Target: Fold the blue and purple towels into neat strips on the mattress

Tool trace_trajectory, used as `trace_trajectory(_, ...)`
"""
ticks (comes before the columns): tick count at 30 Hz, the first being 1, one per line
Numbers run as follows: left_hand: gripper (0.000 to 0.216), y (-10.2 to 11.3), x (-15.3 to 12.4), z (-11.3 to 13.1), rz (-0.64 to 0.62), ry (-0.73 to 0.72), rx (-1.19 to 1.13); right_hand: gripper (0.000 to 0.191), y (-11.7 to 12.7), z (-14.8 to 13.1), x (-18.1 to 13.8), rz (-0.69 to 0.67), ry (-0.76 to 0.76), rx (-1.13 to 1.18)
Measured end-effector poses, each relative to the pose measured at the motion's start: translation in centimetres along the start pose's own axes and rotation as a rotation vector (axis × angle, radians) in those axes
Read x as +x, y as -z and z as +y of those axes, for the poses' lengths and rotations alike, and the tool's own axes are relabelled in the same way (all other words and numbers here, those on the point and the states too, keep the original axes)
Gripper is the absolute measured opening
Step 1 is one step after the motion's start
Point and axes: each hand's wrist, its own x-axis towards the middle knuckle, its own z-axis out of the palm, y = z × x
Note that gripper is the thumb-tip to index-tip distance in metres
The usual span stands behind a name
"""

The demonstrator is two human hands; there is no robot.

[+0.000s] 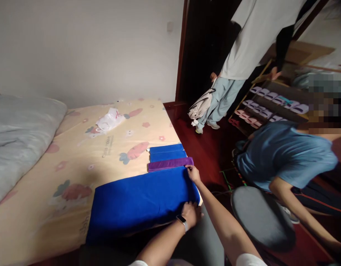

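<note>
A large blue towel (pixel 137 201) lies spread along the near edge of the bed, its right end by my hands. At that end's far corner, my right hand (pixel 193 173) pinches the towel's edge. My left hand (pixel 190 213), with a watch on its wrist, is closed on the near corner; its fingertips are partly hidden. Just beyond the towel lies a folded purple towel (pixel 170 164), close to my right fingers. Behind the purple one is a folded blue towel (pixel 167 151), flat on the sheet.
The bed's patterned sheet (pixel 76 144) bears a white plastic bag (pixel 111 120) and a grey quilt (pixel 23 129). To the right are a grey stool (pixel 262 216), a person in a blue shirt (pixel 287 155) bending low, a standing person (pixel 250 44) and a shoe rack (pixel 273 99) with slippers.
</note>
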Motion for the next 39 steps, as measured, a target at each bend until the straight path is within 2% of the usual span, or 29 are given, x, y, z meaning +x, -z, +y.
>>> trace_trajectory(4, 0.029, 0.1, -1.5, -0.6, 0.043, 0.044, -0.066, 0.036, 0.7, -0.6, 0.0, -0.040, 0.000, -0.018)
trace_trajectory(7, 0.023, 0.3, -3.9, -1.3, 0.129, 0.109, -0.130, 0.041, 1.4, -1.8, 0.4, -0.094, 0.049, -0.031)
trace_trajectory(11, 0.019, 0.6, -9.1, -3.9, 0.415, 0.283, -0.473, 0.042, 1.4, -4.5, 0.9, -0.197, 0.182, -0.045)
trace_trajectory(14, 0.029, 0.7, -13.8, -6.8, 0.630, 0.437, -0.700, 0.037, -0.4, -7.4, 0.8, -0.282, 0.300, -0.057)
trace_trajectory(19, 0.065, 0.6, -21.6, -11.7, 0.929, 0.702, -0.979, 0.031, -7.2, -13.6, -1.4, -0.448, 0.508, -0.081)
trace_trajectory(23, 0.077, 0.0, -26.9, -15.5, 1.026, 0.963, -0.985, 0.028, -13.8, -19.0, -4.0, -0.555, 0.611, -0.132)
trace_trajectory(27, 0.078, -1.2, -31.0, -18.9, 1.054, 1.226, -0.999, 0.028, -20.0, -24.5, -6.2, -0.636, 0.675, -0.191)
trace_trajectory(29, 0.070, -1.8, -32.7, -20.3, 1.061, 1.270, -0.936, 0.028, -23.1, -27.0, -7.2, -0.672, 0.698, -0.217)
trace_trajectory(32, 0.057, -2.7, -35.0, -22.3, 1.063, 1.318, -0.698, 0.031, -27.8, -30.1, -8.5, -0.723, 0.724, -0.243)
trace_trajectory(35, 0.049, -3.4, -36.9, -24.5, 1.011, 1.440, -0.545, 0.033, -32.2, -32.4, -10.1, -0.772, 0.737, -0.261)
trace_trajectory(39, 0.041, -4.2, -38.4, -27.0, 0.875, 1.506, -0.528, 0.032, -36.9, -34.0, -12.3, -0.832, 0.744, -0.271)
